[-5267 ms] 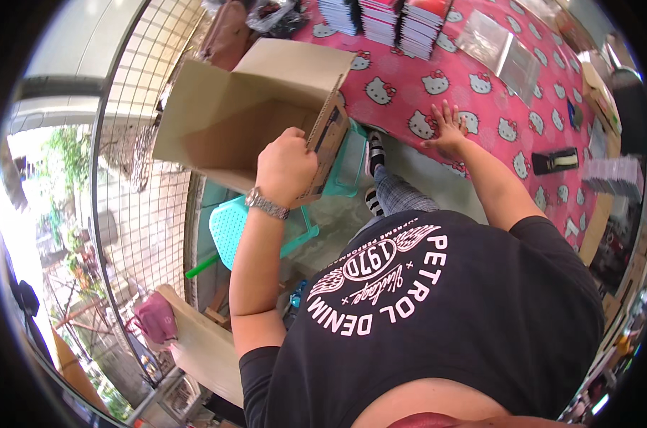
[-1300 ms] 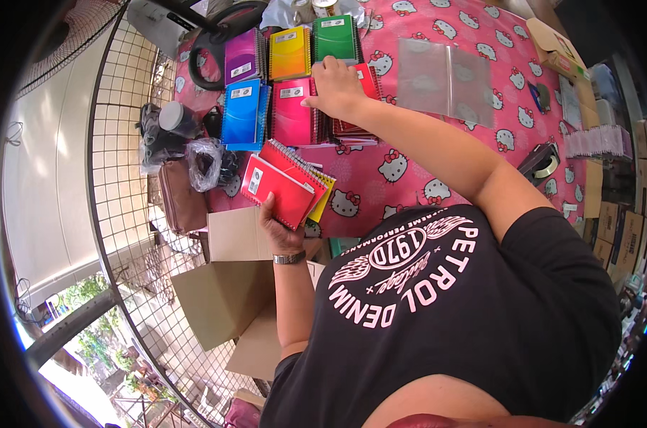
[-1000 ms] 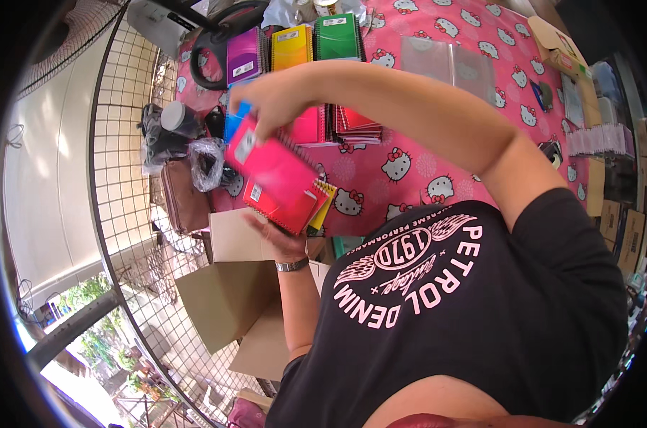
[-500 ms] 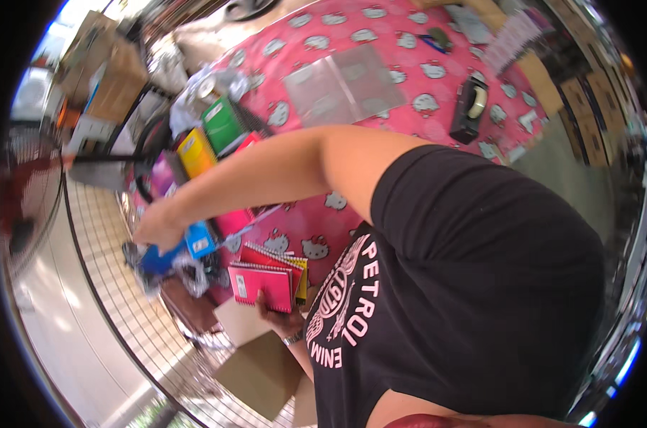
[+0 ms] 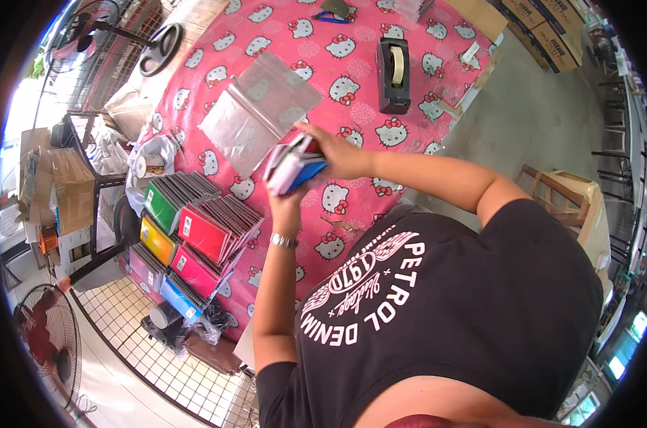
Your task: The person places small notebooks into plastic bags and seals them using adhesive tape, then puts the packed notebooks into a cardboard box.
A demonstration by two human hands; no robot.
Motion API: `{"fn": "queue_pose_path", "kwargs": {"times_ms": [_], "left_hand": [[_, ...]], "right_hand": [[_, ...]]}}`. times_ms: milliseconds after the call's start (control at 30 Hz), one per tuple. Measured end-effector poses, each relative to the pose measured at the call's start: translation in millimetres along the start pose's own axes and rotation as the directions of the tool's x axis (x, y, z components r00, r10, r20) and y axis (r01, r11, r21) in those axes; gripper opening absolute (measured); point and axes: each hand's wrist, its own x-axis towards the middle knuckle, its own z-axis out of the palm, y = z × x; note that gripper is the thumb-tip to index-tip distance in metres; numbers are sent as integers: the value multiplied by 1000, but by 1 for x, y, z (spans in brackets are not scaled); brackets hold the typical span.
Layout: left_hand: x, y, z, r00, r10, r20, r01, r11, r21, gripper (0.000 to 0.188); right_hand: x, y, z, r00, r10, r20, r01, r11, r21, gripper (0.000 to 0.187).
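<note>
Both my hands grip a small stack of spiral notebooks [image 5: 289, 171] over the pink cloth-covered table. My left hand [image 5: 286, 202], with a metal watch at its wrist, holds the stack from below. Around its upper right side close the fingers of my right hand [image 5: 343, 155]. Blue, white and dark red show among the notebooks, slightly blurred. Just beyond them lies an opened clear plastic cover [image 5: 231, 128]. On the table's left side are rows of notebooks: green [image 5: 162, 205], red [image 5: 204, 234], yellow [image 5: 157, 240], pink [image 5: 194, 271], purple [image 5: 145, 265] and blue [image 5: 181, 297].
A black tape dispenser [image 5: 394, 78] stands toward the table's far right. A blue-handled tool [image 5: 333, 14] lies at the far edge. Left of the table are a standing fan [image 5: 49, 342], a cardboard box [image 5: 72, 187] and a wire grid [image 5: 141, 324]. Cartons [image 5: 548, 32] sit at upper right.
My right hand has come back from the notebook rows at left to the stack. My left hand has raised its notebooks from near my body to beside the clear cover. The view has turned right.
</note>
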Motion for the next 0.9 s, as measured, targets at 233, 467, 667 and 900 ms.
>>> {"fn": "queue_pose_path", "kwargs": {"times_ms": [233, 467, 667, 900], "left_hand": [[38, -93, 66, 989, 59, 135, -81, 984, 160, 84], [48, -105, 67, 993, 2, 115, -28, 973, 230, 87], [54, -154, 60, 982, 134, 130, -180, 862, 473, 65], [58, -159, 40, 873, 176, 456, -479, 488, 730, 53]], "right_hand": [[-57, 128, -24, 990, -73, -118, 74, 997, 9, 83], [-42, 156, -16, 983, -140, -119, 147, 987, 59, 83], [-43, 164, -17, 986, -164, -28, 165, 986, 28, 87], [-19, 40, -58, 915, -395, 86, 390, 809, -439, 82]]}}
